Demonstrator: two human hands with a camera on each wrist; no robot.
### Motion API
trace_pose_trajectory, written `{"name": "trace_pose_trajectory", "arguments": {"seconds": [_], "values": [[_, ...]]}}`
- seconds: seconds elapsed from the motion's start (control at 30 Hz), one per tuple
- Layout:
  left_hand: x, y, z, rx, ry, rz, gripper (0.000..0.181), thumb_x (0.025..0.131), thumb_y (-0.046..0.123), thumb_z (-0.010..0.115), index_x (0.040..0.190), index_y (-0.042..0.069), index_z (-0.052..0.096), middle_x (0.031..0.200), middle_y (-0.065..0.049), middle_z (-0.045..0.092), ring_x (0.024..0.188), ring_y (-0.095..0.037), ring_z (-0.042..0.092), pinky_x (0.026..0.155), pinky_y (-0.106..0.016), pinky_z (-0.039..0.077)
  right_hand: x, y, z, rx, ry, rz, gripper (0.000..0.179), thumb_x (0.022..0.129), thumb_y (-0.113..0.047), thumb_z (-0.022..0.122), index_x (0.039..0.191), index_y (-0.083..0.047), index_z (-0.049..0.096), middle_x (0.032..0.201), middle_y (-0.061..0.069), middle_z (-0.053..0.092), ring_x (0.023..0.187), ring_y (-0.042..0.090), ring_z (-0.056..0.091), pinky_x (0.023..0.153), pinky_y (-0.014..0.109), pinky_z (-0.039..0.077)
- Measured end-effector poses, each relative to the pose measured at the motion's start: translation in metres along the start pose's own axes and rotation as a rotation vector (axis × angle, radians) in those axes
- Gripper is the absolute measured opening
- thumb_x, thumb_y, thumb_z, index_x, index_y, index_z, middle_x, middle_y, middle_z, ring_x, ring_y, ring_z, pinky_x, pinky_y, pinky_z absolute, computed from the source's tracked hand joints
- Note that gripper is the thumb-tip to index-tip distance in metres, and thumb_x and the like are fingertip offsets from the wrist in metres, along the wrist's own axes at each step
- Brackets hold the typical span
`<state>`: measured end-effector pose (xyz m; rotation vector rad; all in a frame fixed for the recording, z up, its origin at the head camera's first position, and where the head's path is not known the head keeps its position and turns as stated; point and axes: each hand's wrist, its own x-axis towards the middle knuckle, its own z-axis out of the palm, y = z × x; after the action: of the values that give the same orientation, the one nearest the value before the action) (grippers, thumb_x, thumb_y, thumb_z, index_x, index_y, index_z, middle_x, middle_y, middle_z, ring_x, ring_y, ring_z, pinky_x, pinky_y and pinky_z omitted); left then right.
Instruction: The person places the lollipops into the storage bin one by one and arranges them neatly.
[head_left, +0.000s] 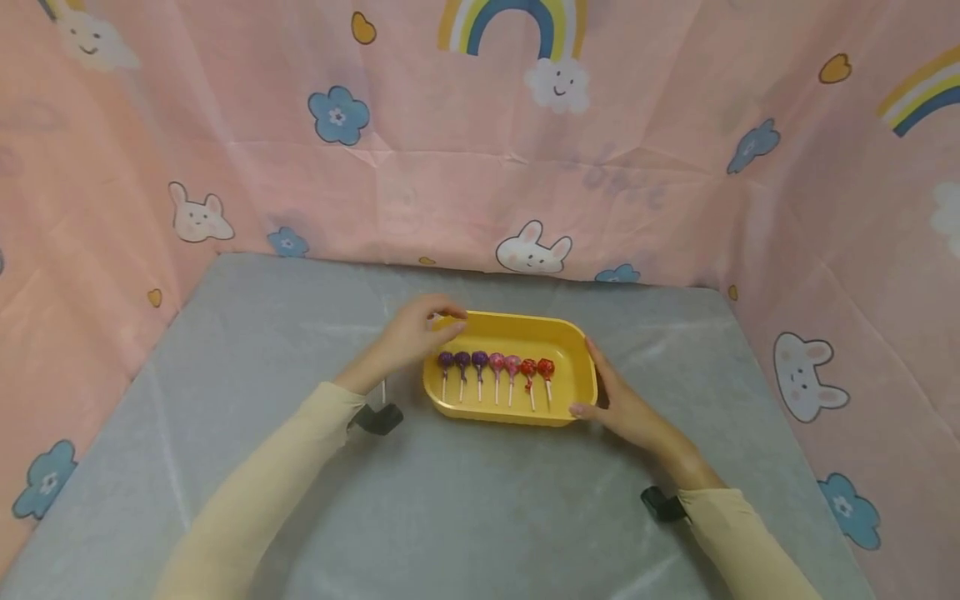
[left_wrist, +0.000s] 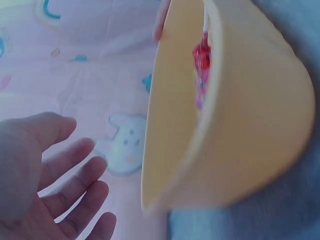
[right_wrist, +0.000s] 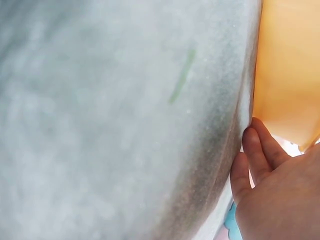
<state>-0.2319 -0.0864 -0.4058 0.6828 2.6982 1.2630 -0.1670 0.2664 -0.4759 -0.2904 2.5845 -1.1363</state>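
A yellow plastic basin (head_left: 517,415) with rounded corners sits on the grey tabletop. Inside it several lollipops (head_left: 497,364) lie in a row, heads away from me: purple on the left, pink in the middle, red on the right. My right hand (head_left: 630,414) holds the basin's right end, thumb at the near corner and fingers along the outer wall. By the far left corner is my left hand (head_left: 415,337), its fingers loosely bent. In the left wrist view, this hand (left_wrist: 60,185) is apart from the basin, with nothing in it.
Pink cloth (head_left: 450,192) printed with rabbits, flowers and rainbows hangs behind and at both sides of the table (head_left: 480,517). Dark wrist devices (head_left: 380,419) sit on both wrists. A thin white stick (head_left: 384,390) shows beside the left wrist.
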Motion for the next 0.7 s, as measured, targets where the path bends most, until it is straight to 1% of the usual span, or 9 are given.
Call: {"name": "trace_pose_trajectory", "arguments": {"seconds": [0.13, 0.27, 0.37, 0.43, 0.6, 0.7], "values": [[-0.011, -0.016, -0.013, 0.016, 0.025, -0.020, 0.028, 0.096, 0.024, 0.065, 0.119, 0.009, 0.069, 0.125, -0.009, 0.067, 0.121, -0.029, 0.058, 0.108, -0.050, 0.044, -0.001, -0.001, 0.001, 0.012, 0.003, 0.007, 0.109, 0.088, -0.038, 0.074, 0.156, -0.042, -0.011, 0.169, 0.011, -0.002, 0.154, 0.042, 0.009, 0.120, 0.068, 0.013], [-0.022, -0.033, -0.021, 0.024, 0.022, -0.044, 0.029, 0.095, 0.024, 0.066, 0.120, 0.009, 0.069, 0.124, -0.011, 0.067, 0.120, -0.031, 0.057, 0.107, -0.051, 0.045, -0.002, -0.002, 0.001, 0.011, 0.005, 0.008, 0.110, 0.088, -0.038, 0.074, 0.157, -0.039, -0.011, 0.169, 0.012, -0.002, 0.154, 0.042, 0.009, 0.120, 0.069, 0.012], [-0.031, -0.047, -0.024, 0.017, 0.013, -0.069, 0.030, 0.095, 0.024, 0.067, 0.119, 0.007, 0.069, 0.123, -0.013, 0.067, 0.120, -0.032, 0.057, 0.106, -0.052, 0.046, -0.002, -0.002, 0.000, 0.011, 0.006, 0.000, 0.110, 0.088, -0.037, 0.074, 0.158, -0.035, -0.010, 0.169, 0.012, -0.001, 0.154, 0.043, 0.009, 0.120, 0.069, 0.014], [-0.036, -0.056, -0.024, 0.012, 0.014, -0.087, 0.030, 0.095, 0.023, 0.067, 0.119, 0.006, 0.069, 0.124, -0.013, 0.066, 0.120, -0.033, 0.056, 0.106, -0.053, 0.046, -0.002, -0.002, 0.000, 0.015, 0.007, -0.006, 0.110, 0.088, -0.037, 0.074, 0.158, -0.035, -0.010, 0.169, 0.012, -0.001, 0.154, 0.042, 0.010, 0.120, 0.068, 0.014], [-0.050, -0.078, -0.023, -0.015, 0.023, -0.163, 0.030, 0.093, 0.024, 0.069, 0.118, 0.007, 0.069, 0.124, -0.012, 0.065, 0.122, -0.032, 0.056, 0.107, -0.053, 0.046, -0.002, -0.002, 0.000, 0.019, 0.005, -0.002, 0.109, 0.087, -0.038, 0.074, 0.157, -0.040, -0.011, 0.169, 0.010, -0.001, 0.154, 0.041, 0.009, 0.120, 0.068, 0.014], [-0.056, -0.089, -0.023, -0.015, 0.033, -0.185, 0.030, 0.092, 0.023, 0.070, 0.117, 0.008, 0.069, 0.122, -0.012, 0.066, 0.123, -0.033, 0.057, 0.108, -0.053, 0.046, -0.002, -0.001, 0.001, 0.022, 0.007, -0.004, 0.110, 0.087, -0.038, 0.074, 0.157, -0.040, -0.010, 0.169, 0.010, -0.001, 0.154, 0.041, 0.010, 0.120, 0.068, 0.015]]}}
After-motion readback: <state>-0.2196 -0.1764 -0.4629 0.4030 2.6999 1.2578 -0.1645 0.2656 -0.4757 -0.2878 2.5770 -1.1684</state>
